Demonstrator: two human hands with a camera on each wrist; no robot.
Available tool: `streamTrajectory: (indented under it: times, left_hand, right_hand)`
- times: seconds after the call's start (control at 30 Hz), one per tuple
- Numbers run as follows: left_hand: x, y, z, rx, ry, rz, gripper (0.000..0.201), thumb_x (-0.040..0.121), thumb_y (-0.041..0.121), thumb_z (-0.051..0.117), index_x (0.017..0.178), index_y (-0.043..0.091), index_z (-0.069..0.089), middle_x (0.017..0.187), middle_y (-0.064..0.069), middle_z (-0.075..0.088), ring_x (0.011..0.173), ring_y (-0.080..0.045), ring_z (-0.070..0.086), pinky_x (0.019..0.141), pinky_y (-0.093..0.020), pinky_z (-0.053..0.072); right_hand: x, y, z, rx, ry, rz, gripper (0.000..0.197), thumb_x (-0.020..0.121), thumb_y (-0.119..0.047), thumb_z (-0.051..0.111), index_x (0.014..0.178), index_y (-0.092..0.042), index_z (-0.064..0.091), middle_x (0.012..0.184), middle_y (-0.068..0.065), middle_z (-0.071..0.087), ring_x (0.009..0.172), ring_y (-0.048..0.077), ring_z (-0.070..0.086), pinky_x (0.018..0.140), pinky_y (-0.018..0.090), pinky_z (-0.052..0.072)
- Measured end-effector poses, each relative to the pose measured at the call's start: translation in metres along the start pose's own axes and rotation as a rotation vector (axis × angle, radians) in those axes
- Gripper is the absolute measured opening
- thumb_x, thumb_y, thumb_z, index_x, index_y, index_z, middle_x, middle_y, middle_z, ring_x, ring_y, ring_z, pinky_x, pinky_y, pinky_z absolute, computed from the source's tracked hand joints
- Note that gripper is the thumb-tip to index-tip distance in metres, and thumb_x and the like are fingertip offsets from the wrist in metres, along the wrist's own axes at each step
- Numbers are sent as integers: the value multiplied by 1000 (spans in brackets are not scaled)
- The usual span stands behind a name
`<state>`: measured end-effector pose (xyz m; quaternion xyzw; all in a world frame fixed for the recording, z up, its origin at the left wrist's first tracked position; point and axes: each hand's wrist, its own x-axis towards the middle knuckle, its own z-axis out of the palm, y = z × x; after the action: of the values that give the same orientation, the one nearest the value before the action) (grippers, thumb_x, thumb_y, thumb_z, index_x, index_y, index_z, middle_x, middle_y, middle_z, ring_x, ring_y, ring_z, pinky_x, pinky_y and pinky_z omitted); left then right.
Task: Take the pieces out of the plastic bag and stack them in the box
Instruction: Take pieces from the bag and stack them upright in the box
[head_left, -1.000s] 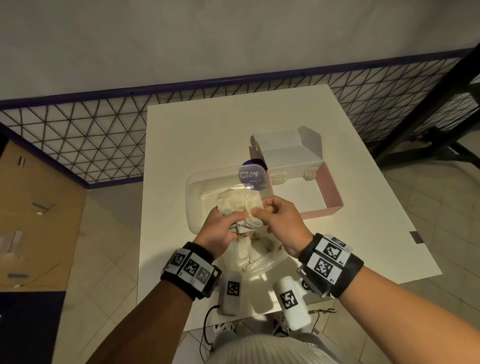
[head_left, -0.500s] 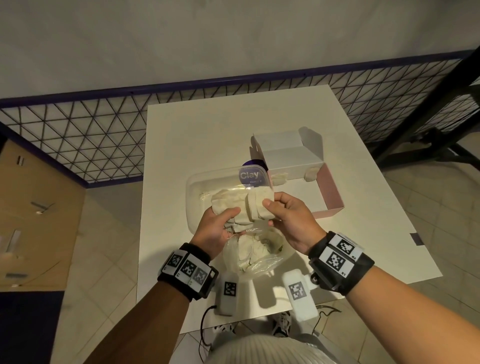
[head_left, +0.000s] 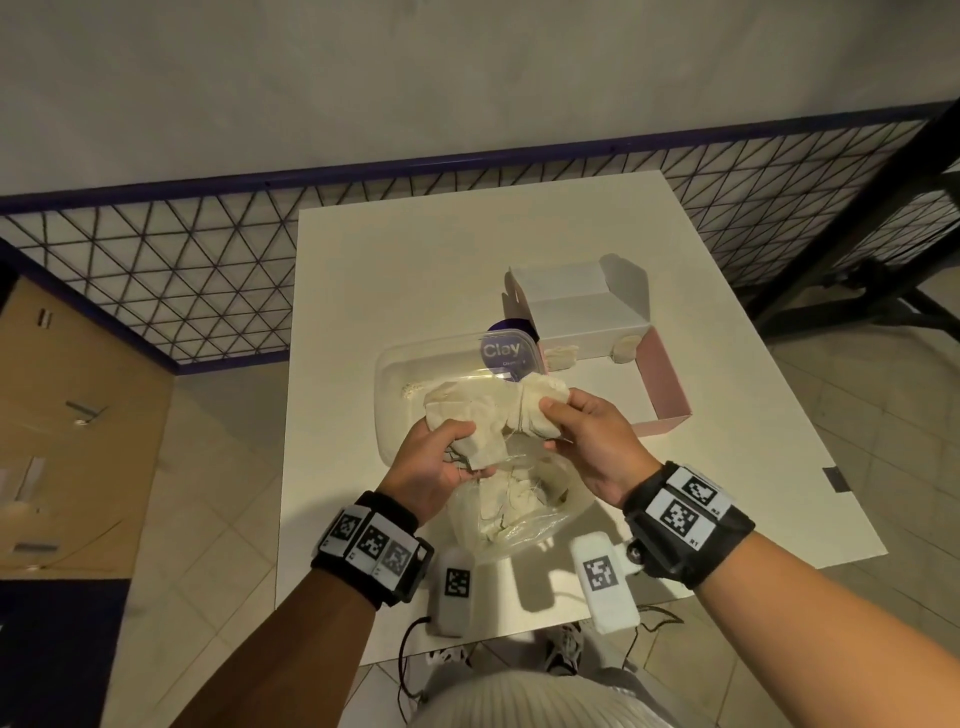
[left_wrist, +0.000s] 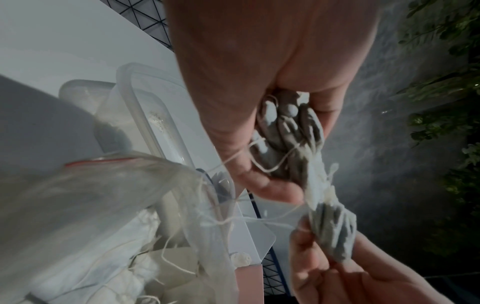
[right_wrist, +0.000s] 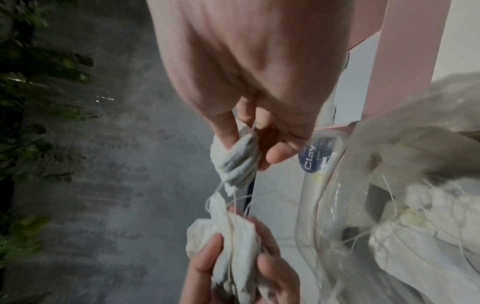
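Both hands hold a clump of cream, stringed pieces (head_left: 485, 415) just above the open clear plastic bag (head_left: 514, 514) at the table's near edge. My left hand (head_left: 447, 452) grips the left half (left_wrist: 288, 131). My right hand (head_left: 566, 423) pinches the right half (right_wrist: 239, 158). Tangled strings join the two halves and trail down into the bag, where more pieces lie. The open pink-and-white box (head_left: 667, 384) stands behind and to the right. Two pieces (head_left: 561, 357) lie against its back wall.
A clear plastic tub (head_left: 405, 374) with a purple "Clay" label (head_left: 501, 351) sits right behind the hands, left of the box. The white table (head_left: 389, 270) ends at a wire mesh fence. Two tagged white devices (head_left: 605, 587) hang at the near edge.
The clump has come up out of the bag. My hands have drawn apart, the right one moving right, so the pieces now spread between them.
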<state>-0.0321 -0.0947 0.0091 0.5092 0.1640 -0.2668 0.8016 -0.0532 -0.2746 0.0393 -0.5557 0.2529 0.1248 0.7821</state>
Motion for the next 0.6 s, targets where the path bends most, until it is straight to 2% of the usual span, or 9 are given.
streamTrajectory:
  times: [0.07,0.13,0.23,0.3,0.4,0.47,0.53,0.6]
  left_hand:
    - [0,-1,-4,0,22,-3,25,91,4,53,114,-4,55,102,-22,64,96,-41,63,70,-47,56]
    - [1,0,-6,12,22,-1,21,91,5,54,111,-1,58,97,-18,66,93,-37,64,68,-43,57]
    - [5,-2,-6,40,68,47,24,91,8,57,114,-1,58,101,-20,67,92,-34,66,64,-36,56]
    - [11,-5,-7,67,173,79,30,90,9,59,119,4,56,102,-20,65,92,-32,66,65,-34,56]
    - [22,-6,-16,65,359,119,37,87,11,60,124,9,55,91,-15,61,88,-29,63,63,-32,55]
    - [26,-4,-22,30,433,125,34,87,11,59,121,13,56,91,-11,61,90,-27,63,65,-32,55]
    - [27,-3,-23,20,408,124,35,88,12,59,123,15,55,96,-11,62,95,-26,65,67,-33,56]
    - [24,-1,-18,27,312,115,36,90,12,59,125,13,53,104,-14,66,99,-28,67,75,-38,57]
  right_hand:
    - [0,-5,-5,51,-4,-8,20,93,-8,52,111,-4,60,88,8,65,66,12,60,52,19,43]
    - [-1,-9,-9,114,-32,-19,19,94,-7,50,110,-4,60,82,7,64,58,10,57,49,19,38]
    - [-4,-13,-9,113,-119,-24,19,93,-7,50,107,-7,63,81,3,66,64,11,55,48,18,36]
    - [-7,-11,-7,65,-181,-57,20,91,-8,53,108,-6,63,81,1,67,67,10,55,52,19,37]
    - [-10,-14,-7,98,-201,-115,35,82,-10,60,116,-1,60,91,5,70,79,14,62,66,22,47]
    - [-9,-17,-10,139,-212,-137,38,80,-14,65,116,-3,60,92,5,69,82,16,60,68,24,45]
    - [-7,-17,-11,139,-251,-108,47,71,-24,77,112,-5,64,94,7,67,84,19,56,70,30,38]
    - [-7,-12,-6,71,-276,-69,53,65,-27,81,108,0,64,94,13,65,83,23,53,70,31,38]
